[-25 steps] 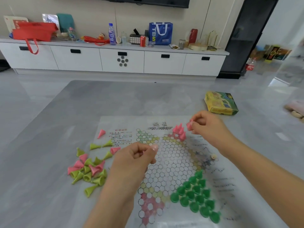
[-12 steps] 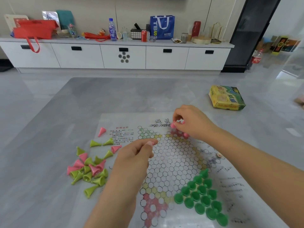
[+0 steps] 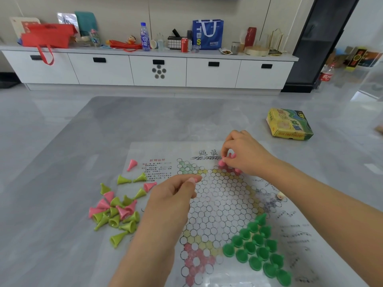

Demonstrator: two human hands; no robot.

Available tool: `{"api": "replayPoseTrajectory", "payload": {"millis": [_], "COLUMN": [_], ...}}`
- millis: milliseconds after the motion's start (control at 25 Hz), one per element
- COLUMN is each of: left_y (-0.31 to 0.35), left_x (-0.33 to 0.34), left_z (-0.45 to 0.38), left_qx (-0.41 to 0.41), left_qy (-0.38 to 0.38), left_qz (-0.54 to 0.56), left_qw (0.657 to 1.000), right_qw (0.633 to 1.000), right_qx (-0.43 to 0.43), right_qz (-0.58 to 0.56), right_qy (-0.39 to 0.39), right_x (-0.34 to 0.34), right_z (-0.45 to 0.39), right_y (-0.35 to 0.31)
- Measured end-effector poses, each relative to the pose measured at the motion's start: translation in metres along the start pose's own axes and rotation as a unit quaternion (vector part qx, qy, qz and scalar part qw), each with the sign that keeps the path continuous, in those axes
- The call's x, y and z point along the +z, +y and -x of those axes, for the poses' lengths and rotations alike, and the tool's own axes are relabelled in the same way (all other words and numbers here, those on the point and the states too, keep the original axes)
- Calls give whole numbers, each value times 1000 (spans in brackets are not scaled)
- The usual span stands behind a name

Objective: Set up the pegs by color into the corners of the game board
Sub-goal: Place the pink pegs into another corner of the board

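You're seating a pink peg [image 3: 221,162] in the far pink corner of the game board [image 3: 219,206], so drop it straight into an open circle and keep your knuckles off the pegs just under your palm. Your right hand [image 3: 244,155] is curled over, fingertips pinching that peg. Your left hand [image 3: 172,195] hovers loosely curled nearer you, and I can't tell if it holds one; the loose pegs [image 3: 116,212] are just to its left

Pink pegs [image 3: 228,167] mostly hidden under right hand [image 3: 244,156]; left hand [image 3: 172,195] contents prob. unreadable.
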State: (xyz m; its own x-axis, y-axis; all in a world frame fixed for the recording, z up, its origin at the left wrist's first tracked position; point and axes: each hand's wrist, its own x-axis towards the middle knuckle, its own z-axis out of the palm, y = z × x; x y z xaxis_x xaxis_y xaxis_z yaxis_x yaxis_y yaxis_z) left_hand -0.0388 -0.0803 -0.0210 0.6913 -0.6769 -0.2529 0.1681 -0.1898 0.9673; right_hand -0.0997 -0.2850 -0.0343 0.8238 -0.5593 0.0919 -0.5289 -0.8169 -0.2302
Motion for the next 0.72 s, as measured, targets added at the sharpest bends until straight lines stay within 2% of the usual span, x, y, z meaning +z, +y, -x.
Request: {"api": "replayPoseTrajectory", "payload": {"millis": [280, 480, 520, 600, 720], "left_y": [1, -1, -1, 1, 4], "left_x": [0, -1, -1, -1, 0], "left_z": [1, 1, 1, 3, 5], "left_qx": [-8, 7, 11, 14, 14], "left_qy": [-2, -6, -10, -21, -25], "left_qz": [7, 17, 27, 47, 57], "left_qw": [1000, 1000, 1000, 999, 998], "right_qw": [1000, 991, 986, 969, 951], "right_qx": [-10, -24, -33, -51, -86], "right_qz": [1, -124, -160, -239, -275], "right_qy": [-7, 38, 28, -41, -108], "right_x": [1, -31, -39, -51, -54], "right_z": [1, 13, 19, 35, 51], "right_y": [2, -14, -22, -40, -56]}}
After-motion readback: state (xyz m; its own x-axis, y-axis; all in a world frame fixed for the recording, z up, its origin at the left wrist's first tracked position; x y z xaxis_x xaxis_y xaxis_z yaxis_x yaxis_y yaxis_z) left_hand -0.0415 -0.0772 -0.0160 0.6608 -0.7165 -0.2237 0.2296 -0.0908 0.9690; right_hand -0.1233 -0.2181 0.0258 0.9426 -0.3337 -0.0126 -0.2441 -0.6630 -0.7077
